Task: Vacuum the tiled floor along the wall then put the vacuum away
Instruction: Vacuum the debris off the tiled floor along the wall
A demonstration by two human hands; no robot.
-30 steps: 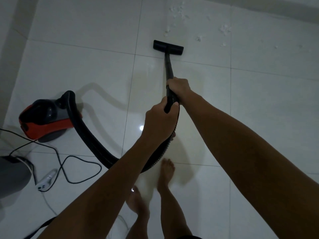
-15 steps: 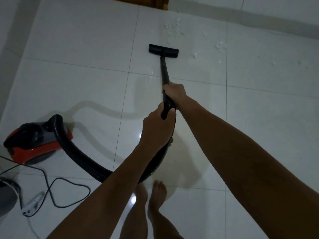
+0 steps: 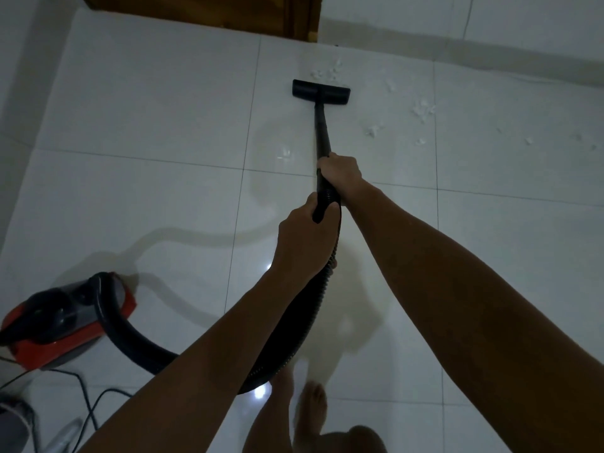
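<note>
Both hands hold the black vacuum wand point(image 3: 322, 132). The right hand point(image 3: 340, 173) grips the wand higher up its length, fingers curled fully round the tube. The left hand point(image 3: 302, 243) grips the rear end of the wand where the ribbed hose point(image 3: 294, 338) joins it, fingers wrapped round the grip. The floor nozzle point(image 3: 321, 92) lies flat on the white tiled floor point(image 3: 157, 119), near the far wall point(image 3: 490, 24) and a brown wooden door frame point(image 3: 295, 14). White debris point(image 3: 421, 109) lies scattered on the tiles just beyond and to the right of the nozzle. The hose loops down and left to the red and black vacuum body point(image 3: 62, 318), which sits on the floor at lower left. A black power cord point(image 3: 85, 397) trails beside it. Bare feet point(image 3: 312, 407) stand below the arms
</note>
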